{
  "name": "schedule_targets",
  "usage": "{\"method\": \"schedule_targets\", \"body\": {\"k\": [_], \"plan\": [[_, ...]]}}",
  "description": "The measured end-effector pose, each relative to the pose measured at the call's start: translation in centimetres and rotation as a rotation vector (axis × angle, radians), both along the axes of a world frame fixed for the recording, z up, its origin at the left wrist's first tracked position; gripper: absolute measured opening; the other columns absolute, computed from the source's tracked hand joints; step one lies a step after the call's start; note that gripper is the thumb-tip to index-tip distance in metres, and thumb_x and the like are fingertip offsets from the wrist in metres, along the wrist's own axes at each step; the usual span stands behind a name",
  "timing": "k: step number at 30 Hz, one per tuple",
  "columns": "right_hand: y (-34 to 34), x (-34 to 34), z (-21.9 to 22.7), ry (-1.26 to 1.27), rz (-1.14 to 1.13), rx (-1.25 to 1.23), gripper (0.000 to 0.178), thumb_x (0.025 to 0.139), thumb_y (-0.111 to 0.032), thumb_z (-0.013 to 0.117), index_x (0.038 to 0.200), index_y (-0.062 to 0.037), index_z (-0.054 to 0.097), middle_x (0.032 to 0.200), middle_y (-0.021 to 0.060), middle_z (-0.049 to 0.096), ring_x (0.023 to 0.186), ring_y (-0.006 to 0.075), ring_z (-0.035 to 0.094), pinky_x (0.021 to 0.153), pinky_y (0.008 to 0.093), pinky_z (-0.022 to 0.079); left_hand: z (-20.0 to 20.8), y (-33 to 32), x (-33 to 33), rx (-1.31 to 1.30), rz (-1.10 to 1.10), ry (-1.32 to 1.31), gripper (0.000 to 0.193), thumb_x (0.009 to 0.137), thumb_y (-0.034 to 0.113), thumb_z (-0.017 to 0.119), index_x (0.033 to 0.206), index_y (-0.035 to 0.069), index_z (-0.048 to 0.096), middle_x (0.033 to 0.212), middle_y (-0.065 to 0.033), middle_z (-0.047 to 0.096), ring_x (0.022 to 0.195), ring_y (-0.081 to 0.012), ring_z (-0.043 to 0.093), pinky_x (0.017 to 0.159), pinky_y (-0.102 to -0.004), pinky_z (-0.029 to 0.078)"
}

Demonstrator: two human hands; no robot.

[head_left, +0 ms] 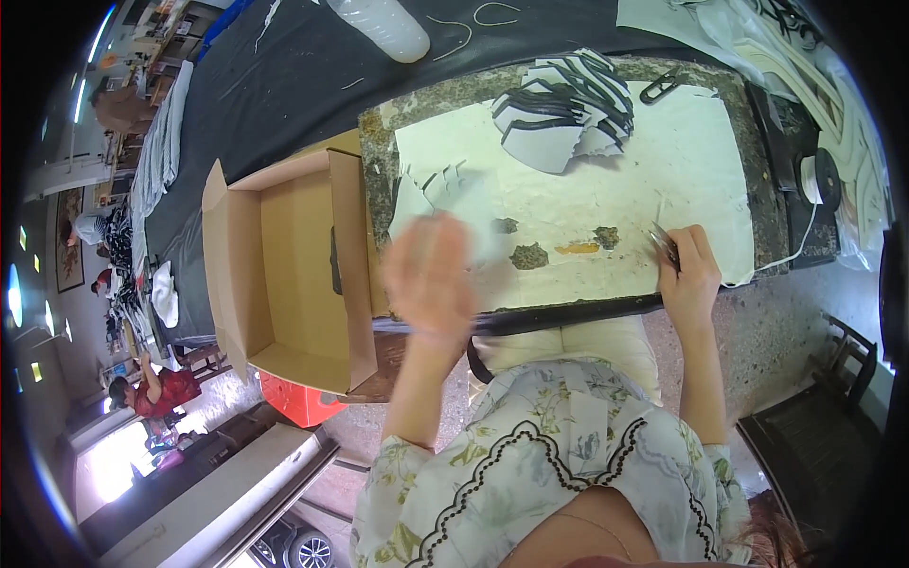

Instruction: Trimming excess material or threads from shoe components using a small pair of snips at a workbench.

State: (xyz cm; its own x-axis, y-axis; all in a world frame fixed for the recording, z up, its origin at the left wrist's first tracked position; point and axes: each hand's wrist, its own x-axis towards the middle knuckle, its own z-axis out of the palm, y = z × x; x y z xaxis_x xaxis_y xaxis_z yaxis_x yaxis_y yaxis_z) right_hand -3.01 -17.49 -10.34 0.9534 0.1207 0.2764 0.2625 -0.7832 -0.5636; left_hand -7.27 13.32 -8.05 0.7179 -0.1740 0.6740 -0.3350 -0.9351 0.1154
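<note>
My left hand (431, 270) is smeared by motion above the left side of the work board; whether its fingers hold anything is hidden by the blur. Just beyond it lie a few pale cut pieces with dark slits or edges (436, 186). Near the board's right front, my right hand (691, 270) is closed round small metal thread snips (668, 246), their points directed away from me. A fanned pile of white pieces with black edges (568, 114) rests at the back of the white sheet (682, 161), well apart from both hands.
Left of the board (379, 156) stands an open cardboard box (303, 275). A black clip-like tool (660, 87) lies behind the pile. A white spool (816, 180) sits at the right, trailing a cord. A translucent bottle (383, 28) lies at the back; other people are far left.
</note>
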Motion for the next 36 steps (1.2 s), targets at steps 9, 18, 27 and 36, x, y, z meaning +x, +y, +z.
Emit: {"method": "schedule_targets", "body": {"k": [9, 18, 27, 36], "plan": [[2.3, 3.0, -0.3, 0.037, 0.128, 0.049, 0.021, 0.078, 0.003, 0.064, 0.093, -0.0066, 0.052, 0.092, 0.0103, 0.059, 0.077, 0.0308, 0.063, 0.062, 0.0388, 0.049, -0.5, -1.8, 6.2, -0.48, 0.015, 0.279, 0.038, 0.08, 0.017, 0.075, 0.113, 0.001, 0.062, 0.123, -0.0139, 0.06, 0.116, -0.0323, 0.055, 0.097, -0.0405, 0.044], [2.3, 2.2, 2.4, 0.259, 0.309, 0.262, 0.023, 0.08, 0.005, 0.057, 0.101, -0.0039, 0.057, 0.084, 0.0117, 0.059, 0.071, 0.0261, 0.065, 0.061, 0.0339, 0.048, -0.1, -4.5, 11.0, -0.421, -0.083, 0.53, 0.038, 0.081, 0.021, 0.074, 0.112, 0.002, 0.064, 0.117, -0.0152, 0.061, 0.103, -0.0293, 0.062, 0.088, -0.0357, 0.05], [5.2, 4.0, 5.3, 0.823, 0.808, 1.172, 0.009, 0.086, 0.007, 0.057, 0.092, 0.0016, 0.061, 0.085, 0.0045, 0.063, 0.068, 0.0102, 0.063, 0.059, 0.0235, 0.048, 0.3, -3.1, 9.5, -0.457, 0.073, 0.076, 0.023, 0.079, 0.005, 0.064, 0.102, 0.005, 0.066, 0.088, -0.0109, 0.063, 0.082, -0.0288, 0.062, 0.073, -0.0389, 0.048], [5.6, 6.3, 3.6, 0.831, 0.198, 1.205, 0.019, 0.098, -0.017, 0.055, 0.108, -0.0005, 0.055, 0.064, -0.003, 0.049, 0.049, 0.0039, 0.036, 0.043, 0.0197, 0.025, -1.5, -10.5, -0.6, -0.122, -0.214, 0.393, 0.042, 0.071, 0.021, 0.073, 0.108, 0.002, 0.063, 0.098, -0.0097, 0.059, 0.092, -0.0284, 0.057, 0.079, -0.0401, 0.045]]}}
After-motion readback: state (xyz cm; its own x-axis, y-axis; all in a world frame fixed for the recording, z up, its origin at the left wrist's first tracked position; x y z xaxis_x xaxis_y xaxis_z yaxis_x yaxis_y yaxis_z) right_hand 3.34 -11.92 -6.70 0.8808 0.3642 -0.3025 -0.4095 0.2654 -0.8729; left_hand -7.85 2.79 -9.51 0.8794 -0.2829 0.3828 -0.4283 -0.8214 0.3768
